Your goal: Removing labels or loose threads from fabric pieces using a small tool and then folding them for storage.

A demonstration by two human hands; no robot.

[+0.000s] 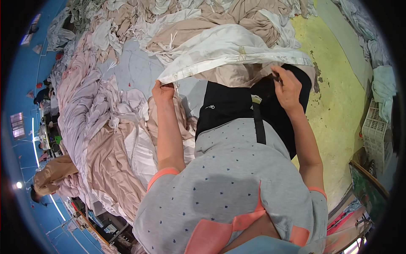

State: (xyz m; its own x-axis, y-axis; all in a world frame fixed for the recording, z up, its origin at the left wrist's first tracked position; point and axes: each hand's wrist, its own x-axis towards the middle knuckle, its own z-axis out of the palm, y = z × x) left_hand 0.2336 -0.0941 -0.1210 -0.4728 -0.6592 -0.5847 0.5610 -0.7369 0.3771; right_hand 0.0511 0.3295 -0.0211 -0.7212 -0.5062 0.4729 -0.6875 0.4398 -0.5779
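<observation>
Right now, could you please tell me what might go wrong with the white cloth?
The left hand seems to pinch the white cloth only at its edge, so it could slip free. The right hand is close to the other end, but whether it grips is unclear; that side might sag. The cloth also lies against beige cloth in the heap, so a pull could drag some along.

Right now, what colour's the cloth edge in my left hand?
Mostly white cloth edge, best in the head view.
</observation>
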